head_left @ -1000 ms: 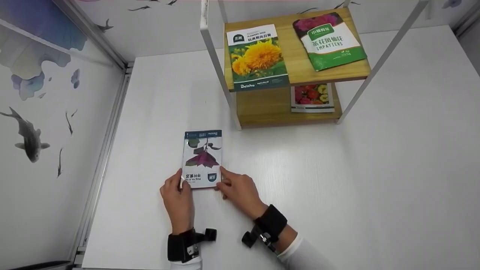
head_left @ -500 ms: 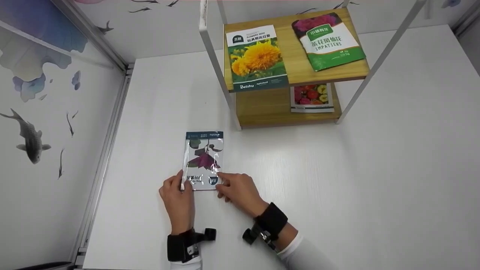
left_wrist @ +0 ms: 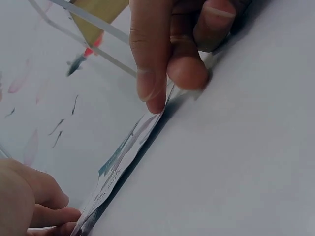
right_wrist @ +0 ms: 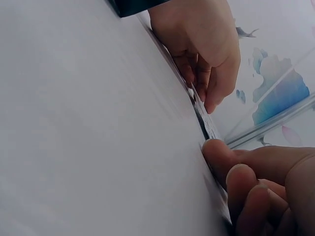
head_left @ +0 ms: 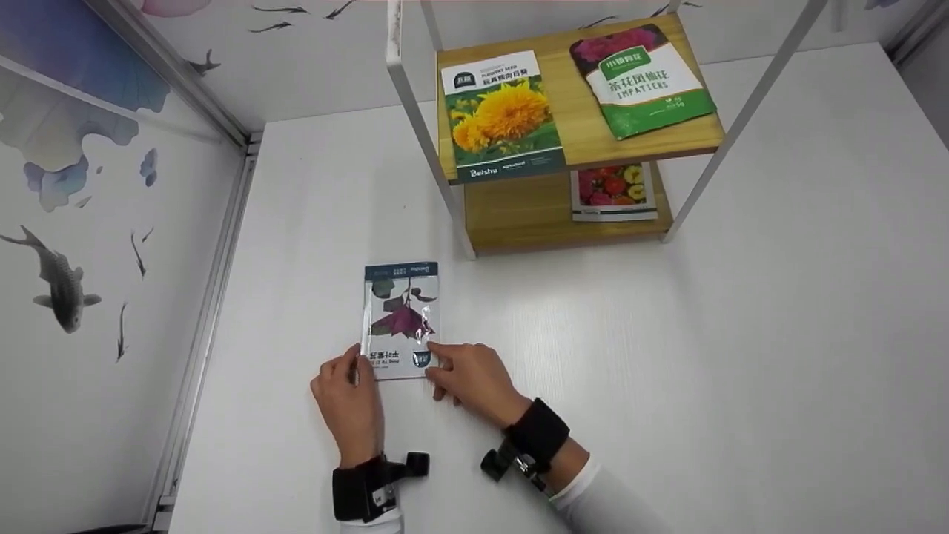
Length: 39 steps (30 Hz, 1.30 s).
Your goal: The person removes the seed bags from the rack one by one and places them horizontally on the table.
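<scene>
A white seed packet (head_left: 400,322), printed with a purple leaf and a dark teal band, lies almost flat on the white table, its print upside down to me. My left hand (head_left: 348,400) pinches its left edge by the near corner. My right hand (head_left: 478,378) pinches the right edge near the other corner, forefinger over the face and thumb at the near edge. In the left wrist view, the packet (left_wrist: 120,164) stretches between both hands, its near edge slightly lifted. The right wrist view shows the packet (right_wrist: 204,123) edge-on, with my right thumb close up against it.
A wooden two-tier shelf (head_left: 511,219) with white posts stands behind, right of the packet. Its upper board bears a yellow-flower packet (head_left: 504,115) and a green-and-white impatiens packet (head_left: 641,81). Another flower packet (head_left: 614,191) lies on the lower board. A fish-patterned wall (head_left: 178,259) bounds the left.
The held packet has shifted slightly toward me. My right forefinger has moved from the packet's side edge onto its face. The shelf packets keep their places.
</scene>
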{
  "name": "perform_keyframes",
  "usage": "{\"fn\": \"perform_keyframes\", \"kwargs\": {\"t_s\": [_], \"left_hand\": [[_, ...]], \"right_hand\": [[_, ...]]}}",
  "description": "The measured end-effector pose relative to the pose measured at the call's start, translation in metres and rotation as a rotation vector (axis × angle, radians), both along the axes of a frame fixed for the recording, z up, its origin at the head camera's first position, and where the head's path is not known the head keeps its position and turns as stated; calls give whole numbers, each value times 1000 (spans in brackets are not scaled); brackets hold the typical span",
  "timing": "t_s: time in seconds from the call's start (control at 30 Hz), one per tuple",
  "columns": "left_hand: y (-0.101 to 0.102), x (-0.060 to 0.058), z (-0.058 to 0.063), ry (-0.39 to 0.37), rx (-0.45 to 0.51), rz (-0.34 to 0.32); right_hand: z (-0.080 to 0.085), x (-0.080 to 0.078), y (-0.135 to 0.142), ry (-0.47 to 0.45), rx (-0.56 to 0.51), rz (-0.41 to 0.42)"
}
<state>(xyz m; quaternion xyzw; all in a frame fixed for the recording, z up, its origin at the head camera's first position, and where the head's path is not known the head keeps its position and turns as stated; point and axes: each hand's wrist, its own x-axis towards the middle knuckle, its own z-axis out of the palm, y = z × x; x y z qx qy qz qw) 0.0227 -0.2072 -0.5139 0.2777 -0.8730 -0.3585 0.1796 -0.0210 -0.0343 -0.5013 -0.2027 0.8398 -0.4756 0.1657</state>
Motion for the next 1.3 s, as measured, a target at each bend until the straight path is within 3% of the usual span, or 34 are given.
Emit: {"fn": "perform_keyframes", "kwargs": {"t_s": [0.17,0.37,0.7,0.93,1.13,1.3], "left_hand": [[1,-1,3,17,-7,-6],[0,-1,6,27,31,-2],[0,0,9,254,101,34],[10,4,11,408,226,-91],[21,8,9,436,275,-214],[24,9,7,430,282,-238]], "right_hand": [[2,-1,2,-5,-22,-10],[-3,0,5,58,-61,-40],[-7,2,12,-8,-297,-63],[-6,4,15,-37,-380,-70],[12,9,18,-22,-437,-75],[24,12,24,-25,-439,-86]]}}
